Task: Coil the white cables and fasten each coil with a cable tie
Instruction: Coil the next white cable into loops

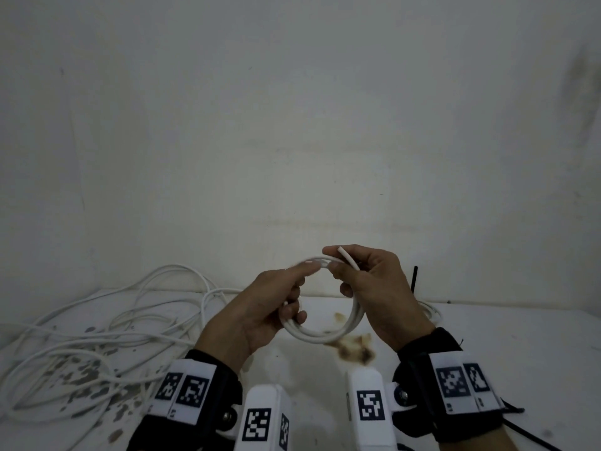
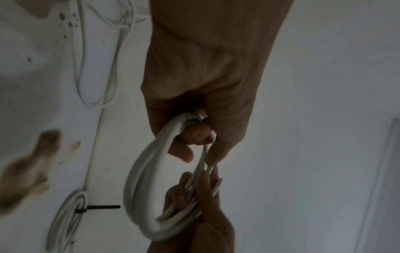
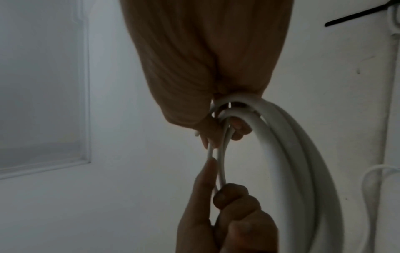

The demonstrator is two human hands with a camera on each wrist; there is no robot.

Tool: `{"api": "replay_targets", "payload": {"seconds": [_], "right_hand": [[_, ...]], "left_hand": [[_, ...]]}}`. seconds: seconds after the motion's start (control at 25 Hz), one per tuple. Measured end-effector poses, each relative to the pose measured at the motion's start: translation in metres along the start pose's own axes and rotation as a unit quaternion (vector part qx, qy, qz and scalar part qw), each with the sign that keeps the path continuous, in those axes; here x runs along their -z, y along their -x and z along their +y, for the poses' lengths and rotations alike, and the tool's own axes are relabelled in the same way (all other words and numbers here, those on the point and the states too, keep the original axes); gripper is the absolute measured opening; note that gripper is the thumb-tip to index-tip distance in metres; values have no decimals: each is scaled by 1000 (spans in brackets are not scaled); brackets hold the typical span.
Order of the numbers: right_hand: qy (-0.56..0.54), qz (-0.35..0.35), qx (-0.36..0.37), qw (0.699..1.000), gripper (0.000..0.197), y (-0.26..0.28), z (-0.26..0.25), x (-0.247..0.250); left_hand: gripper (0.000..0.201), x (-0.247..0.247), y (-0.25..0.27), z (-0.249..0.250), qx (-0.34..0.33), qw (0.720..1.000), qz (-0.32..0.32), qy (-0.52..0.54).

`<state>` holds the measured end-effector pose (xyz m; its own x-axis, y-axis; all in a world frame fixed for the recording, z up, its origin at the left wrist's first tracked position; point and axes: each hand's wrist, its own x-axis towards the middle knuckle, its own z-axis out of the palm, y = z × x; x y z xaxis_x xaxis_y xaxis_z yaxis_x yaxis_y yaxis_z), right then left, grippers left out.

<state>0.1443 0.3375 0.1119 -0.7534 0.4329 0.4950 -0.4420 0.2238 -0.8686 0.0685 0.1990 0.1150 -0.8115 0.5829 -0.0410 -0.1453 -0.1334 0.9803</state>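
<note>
Both hands hold one small coil of white cable (image 1: 325, 336) up over the table. My left hand (image 1: 292, 297) grips the coil's left side, fingers curled round the strands and the index finger stretched along the top. The right hand (image 1: 338, 271) pinches the coil's top right, where the cut cable end (image 1: 346, 257) sticks up past the thumb. In the left wrist view the coil (image 2: 140, 188) hangs between the left hand (image 2: 194, 137) and the right hand's fingers (image 2: 190, 193). The right wrist view shows several strands (image 3: 292, 154) looping out of the right hand (image 3: 223, 130).
A tangle of loose white cables (image 1: 97, 320) covers the table's left side. Behind my right hand lies a coil (image 1: 432, 312) bound with a black cable tie (image 1: 414, 278), the same coil (image 2: 65, 222) in the left wrist view. Brown stains (image 1: 354, 349) mark the table. Thin black strips (image 1: 514, 411) lie by the right wrist.
</note>
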Motion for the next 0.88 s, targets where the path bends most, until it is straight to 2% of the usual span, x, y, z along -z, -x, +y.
{"api": "replay_targets", "payload": {"seconds": [0.08, 0.2, 0.28, 0.32, 0.44, 0.56, 0.72, 0.88], "right_hand": [[3, 3, 4, 1000, 16, 2, -2, -4], [2, 45, 8, 999, 20, 3, -4, -11], [-36, 100, -21, 994, 23, 2, -8, -7], [-72, 106, -49, 991, 24, 3, -10, -6], [-141, 63, -109, 982, 27, 6, -13, -12], [-140, 32, -115, 983, 25, 8, -16, -20], [-131, 37, -153, 979, 20, 7, -30, -16], [-133, 38, -212, 967, 18, 8, -33, -21]], "left_hand": [[27, -5, -1, -2, -32, 999, 37, 17], [35, -3, -4, 0, -62, 985, 77, 142], [38, 7, -8, 5, -66, 972, 97, 201], [39, 12, -9, 7, -66, 966, 109, 223], [35, 20, -10, 9, -51, 958, 120, 255], [34, 22, -10, 7, -37, 965, 106, 236], [28, 25, -16, 0, -11, 969, 111, 221], [33, 29, -18, -3, -3, 959, 134, 249]]}}
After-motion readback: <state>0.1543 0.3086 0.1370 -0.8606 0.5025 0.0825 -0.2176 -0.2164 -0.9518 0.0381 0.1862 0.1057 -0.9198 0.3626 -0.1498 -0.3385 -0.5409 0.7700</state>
